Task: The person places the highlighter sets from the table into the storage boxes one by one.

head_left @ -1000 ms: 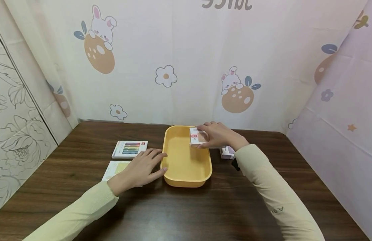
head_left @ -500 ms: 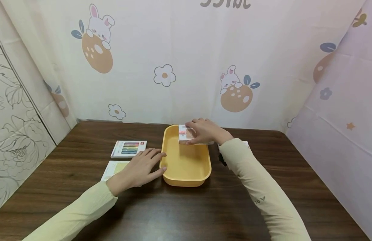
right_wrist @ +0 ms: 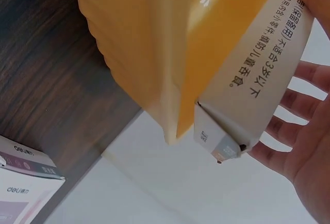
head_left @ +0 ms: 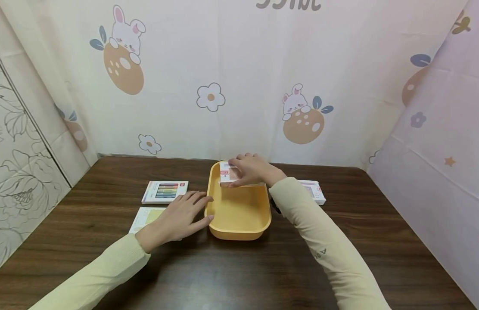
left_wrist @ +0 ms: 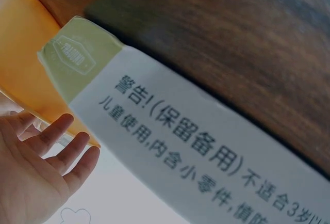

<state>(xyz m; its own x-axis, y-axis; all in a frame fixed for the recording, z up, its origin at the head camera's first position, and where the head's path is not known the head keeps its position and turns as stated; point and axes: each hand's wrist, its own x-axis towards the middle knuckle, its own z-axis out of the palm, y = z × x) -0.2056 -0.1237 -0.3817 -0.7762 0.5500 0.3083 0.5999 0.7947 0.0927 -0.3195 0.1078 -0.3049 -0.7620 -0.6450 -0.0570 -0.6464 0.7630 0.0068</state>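
A yellow tray [head_left: 239,236] with rounded corners stands on the table. My right hand [head_left: 256,170] holds a flat white box [head_left: 225,174] with a brown panel over the tray's far end. In the right wrist view, fingers and thumb grip opposite edges of this box [right_wrist: 258,74], which is tilted across the tray's rim; whether it touches the tray's bottom I cannot tell. My left hand [head_left: 181,217], fingers extended and spread, rests against the tray's left rim. Beneath its wrist lies a white and light-green box [head_left: 144,219], partly covered, its printed side [left_wrist: 170,126] large in the left wrist view.
A white box with a window of coloured sticks [head_left: 166,190] lies left of the tray, behind the light-green one. Right of the tray is a white and purple box [head_left: 316,192], partly behind the right sleeve. A patterned curtain [head_left: 243,125] hangs along the table's back edge.
My right hand has carried the white and brown box leftward, from the tray's right rim to over its far end. More of the purple box shows now. The left hand stays put.
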